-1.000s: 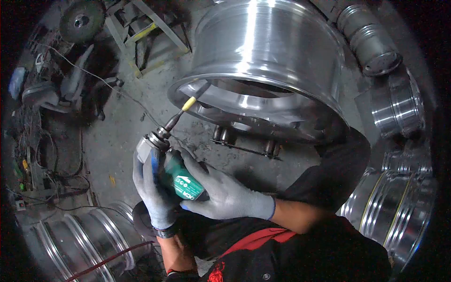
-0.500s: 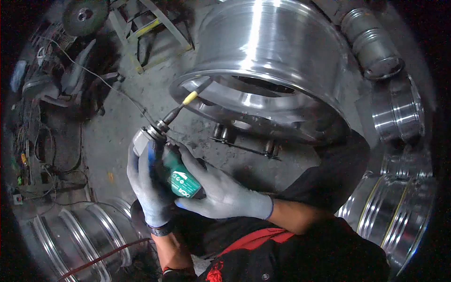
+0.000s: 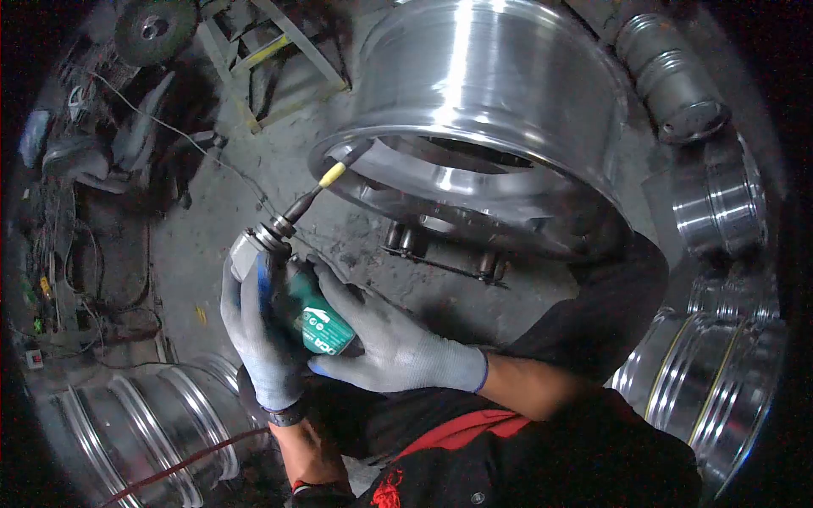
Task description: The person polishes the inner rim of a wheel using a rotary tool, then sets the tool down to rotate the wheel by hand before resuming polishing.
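A green power tool with a metal head is held between my gloved hands. My left hand wraps round the head end from the left. On the right side of the green body, my right hand grips it with the thumb below and the fingers above. From the tool's head a shaft with a yellow band and a dark tip points up and right. That tip overlaps the near left rim of a large shiny metal wheel; whether they touch I cannot tell.
Under the wheel is a roller support. More metal wheels lie at the lower left and right. A metal stand and a round disc are at the upper left. A thin cable crosses the floor.
Both hands and the tool have shifted slightly left. The shaft's tip has moved a little left along the wheel's rim. The wheel looks unchanged.
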The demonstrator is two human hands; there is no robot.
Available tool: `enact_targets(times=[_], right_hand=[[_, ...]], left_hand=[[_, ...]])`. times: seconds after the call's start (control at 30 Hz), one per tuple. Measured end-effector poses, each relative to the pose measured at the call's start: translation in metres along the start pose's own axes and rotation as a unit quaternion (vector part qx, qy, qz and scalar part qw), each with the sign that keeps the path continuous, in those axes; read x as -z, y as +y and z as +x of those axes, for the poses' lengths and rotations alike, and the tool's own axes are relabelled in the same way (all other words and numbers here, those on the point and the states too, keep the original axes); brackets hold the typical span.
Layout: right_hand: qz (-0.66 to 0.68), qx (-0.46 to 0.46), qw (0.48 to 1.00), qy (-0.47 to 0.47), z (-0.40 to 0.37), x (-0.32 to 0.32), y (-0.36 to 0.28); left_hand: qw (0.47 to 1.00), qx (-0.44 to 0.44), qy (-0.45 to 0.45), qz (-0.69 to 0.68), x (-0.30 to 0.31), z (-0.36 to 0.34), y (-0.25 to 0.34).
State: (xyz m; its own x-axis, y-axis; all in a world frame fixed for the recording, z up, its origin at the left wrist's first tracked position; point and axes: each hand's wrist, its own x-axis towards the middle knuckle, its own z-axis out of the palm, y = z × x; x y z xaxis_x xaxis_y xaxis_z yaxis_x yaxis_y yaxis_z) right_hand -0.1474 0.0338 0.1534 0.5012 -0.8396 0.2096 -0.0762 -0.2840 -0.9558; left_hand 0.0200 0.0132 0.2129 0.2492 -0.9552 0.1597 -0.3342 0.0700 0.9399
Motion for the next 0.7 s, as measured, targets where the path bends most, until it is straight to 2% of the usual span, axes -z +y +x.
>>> enact_targets(times=[0.07, 0.13, 0.17, 0.2, 0.23, 0.27, 0.3, 0.33, 0.4, 0.47, 0.5, 0.53, 0.57, 0.63, 0.67, 0.7], right_hand=[[0.007, 0.004, 1.0, 0.003, -0.003, 0.001, 0.001], [0.02, -0.034, 0.999, -0.012, -0.004, 0.004, -0.005], [0.035, -0.07, 0.997, -0.026, -0.004, 0.004, -0.008], [0.035, -0.07, 0.997, -0.027, -0.004, 0.002, -0.005], [0.009, -0.011, 1.0, 0.013, -0.003, -0.003, 0.002], [-0.015, 0.05, 0.997, 0.052, -0.003, -0.007, 0.006], [-0.013, 0.051, 0.997, 0.052, -0.003, -0.007, 0.006], [-0.013, 0.049, 0.998, 0.044, -0.002, -0.007, 0.005], [-0.015, 0.049, 0.998, 0.036, -0.001, -0.004, 0.004], [-0.018, -0.002, 1.0, 0.001, -0.001, -0.002, 0.001], [-0.019, -0.002, 1.0, 0.001, -0.001, -0.001, 0.0], [-0.004, -0.018, 1.0, 0.002, -0.002, -0.002, -0.003], [0.011, -0.033, 0.999, 0.003, -0.003, -0.002, -0.004], [0.004, -0.005, 1.0, 0.023, -0.002, -0.007, 0.001], [-0.003, 0.024, 0.999, 0.042, -0.002, -0.009, 0.004], [-0.002, 0.025, 0.999, 0.042, -0.002, -0.009, 0.005]], left_hand=[[0.998, 0.029, -0.004, -0.06, -0.004, 0.001, -0.001], [0.991, -0.084, -0.017, 0.102, -0.005, -0.001, -0.004], [0.991, -0.084, -0.017, 0.101, -0.004, -0.001, -0.007], [0.978, -0.137, -0.021, 0.158, -0.003, -0.001, -0.011], [0.958, -0.189, -0.025, 0.216, -0.001, -0.001, -0.013], [0.958, -0.188, -0.024, 0.217, 0.0, -0.001, -0.013], [0.993, -0.08, -0.013, 0.086, 0.0, 0.0, -0.012], [0.998, 0.03, -0.001, -0.048, 0.001, 0.001, -0.011], [0.998, 0.029, 0.002, -0.06, 0.0, 0.001, -0.01], [0.997, 0.03, 0.005, -0.074, 0.001, 0.001, -0.013], [0.995, -0.083, -0.006, 0.062, 0.002, 0.0, -0.017], [0.961, -0.192, -0.017, 0.196, 0.003, 0.0, -0.019], [0.962, -0.191, -0.017, 0.196, 0.002, 0.001, -0.019], [1.0, -0.018, -0.006, -0.01, -0.002, 0.0, -0.018], [1.0, -0.018, -0.006, -0.009, 0.002, -0.001, -0.022], [0.989, -0.103, -0.014, 0.108, 0.008, -0.002, -0.027]])
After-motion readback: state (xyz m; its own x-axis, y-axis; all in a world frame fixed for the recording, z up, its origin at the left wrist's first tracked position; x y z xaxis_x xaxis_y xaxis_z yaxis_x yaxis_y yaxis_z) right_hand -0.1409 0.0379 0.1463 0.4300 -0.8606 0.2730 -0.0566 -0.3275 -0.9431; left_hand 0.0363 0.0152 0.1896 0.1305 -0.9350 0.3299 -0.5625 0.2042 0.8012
